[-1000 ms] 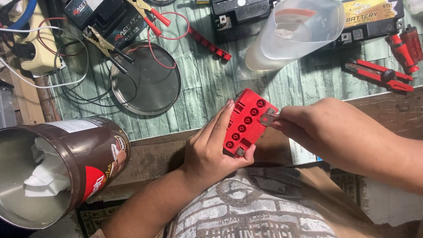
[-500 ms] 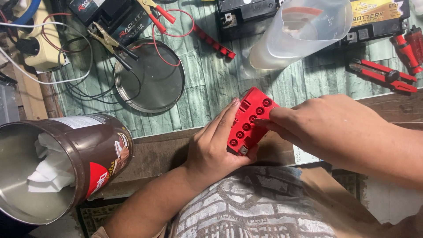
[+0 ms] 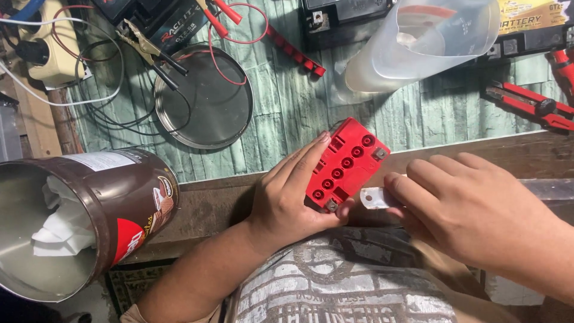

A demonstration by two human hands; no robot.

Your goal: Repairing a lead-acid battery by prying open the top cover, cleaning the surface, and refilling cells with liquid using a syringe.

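One red battery [image 3: 347,166] at frame centre, tilted, its top face showing six round caps in a row and two metal terminals, one at each end. Left hand [image 3: 293,191] grips it from the left side, fingers [image 3: 305,157] laid flat along its edge, thumb under the lower corner. Right hand [image 3: 478,206] sits just right of it, fingers curled narrow around one small white strip [image 3: 375,197], which lies just beside the battery's lower right edge; cannot tell if the strip touches it. Both hands are over the wooden front edge of the surface [image 3: 287,113], which is covered in a green plank-pattern sheet. One brown tin can [image 3: 89,221] at lower left, lying on its side, open mouth toward the camera, white crumpled paper inside. One round metal lid [image 3: 206,98] at upper left of centre, with black and red wires across it. One clear plastic jug [image 3: 424,42] at upper right, tipped over. One red utility knife [image 3: 526,104] at the right edge. One thin red bar [image 3: 296,51] at upper centre. Three black batteries along the top edge: one [image 3: 161,21] at upper left with clips on it, one [image 3: 341,15] at top centre, one [image 3: 532,27] at top right. One cream power strip [image 3: 42,51] in the upper left corner with plugs in it.
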